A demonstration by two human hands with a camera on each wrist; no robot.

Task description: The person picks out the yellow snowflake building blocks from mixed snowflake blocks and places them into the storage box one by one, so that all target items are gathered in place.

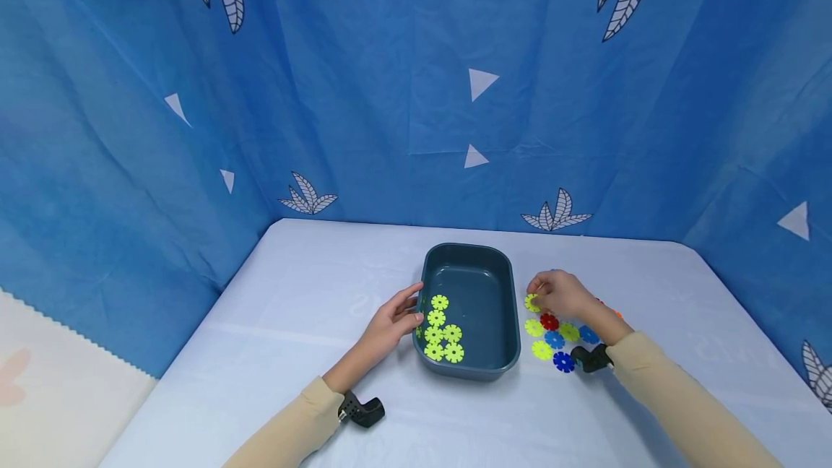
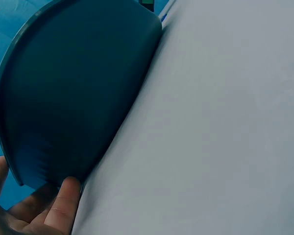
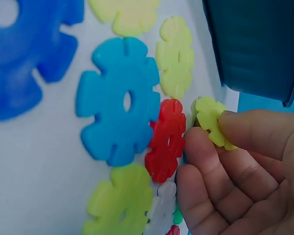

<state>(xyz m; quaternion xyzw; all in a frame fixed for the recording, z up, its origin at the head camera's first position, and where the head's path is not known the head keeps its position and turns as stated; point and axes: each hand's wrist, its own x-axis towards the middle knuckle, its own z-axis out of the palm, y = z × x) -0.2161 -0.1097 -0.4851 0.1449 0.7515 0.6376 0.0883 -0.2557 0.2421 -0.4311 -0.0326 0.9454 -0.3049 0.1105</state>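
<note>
A dark teal plastic bin (image 1: pixel 477 309) stands on the table with several yellow-green snowflake discs (image 1: pixel 434 334) inside, at its left side. My left hand (image 1: pixel 392 322) touches the bin's left wall; in the left wrist view its fingertips (image 2: pixel 68 196) rest against the wall's outer side. To the right of the bin, my right hand (image 1: pixel 564 295) pinches a yellow-green snowflake disc (image 3: pixel 213 120) between thumb and fingers. Beside that hand lie loose discs: a red one (image 3: pixel 167 139), a light blue one (image 3: pixel 118 100), a dark blue one (image 1: pixel 563 362) and several yellow-green ones (image 1: pixel 542 350).
A white cloth covers the table (image 1: pixel 312 287). Blue curtains (image 1: pixel 416 92) with leaf prints hang behind it and at both sides. Black wrist cameras (image 1: pixel 365 411) are strapped to both forearms. Part of the disc pile is hidden behind the right hand and sleeve (image 1: pixel 676 396).
</note>
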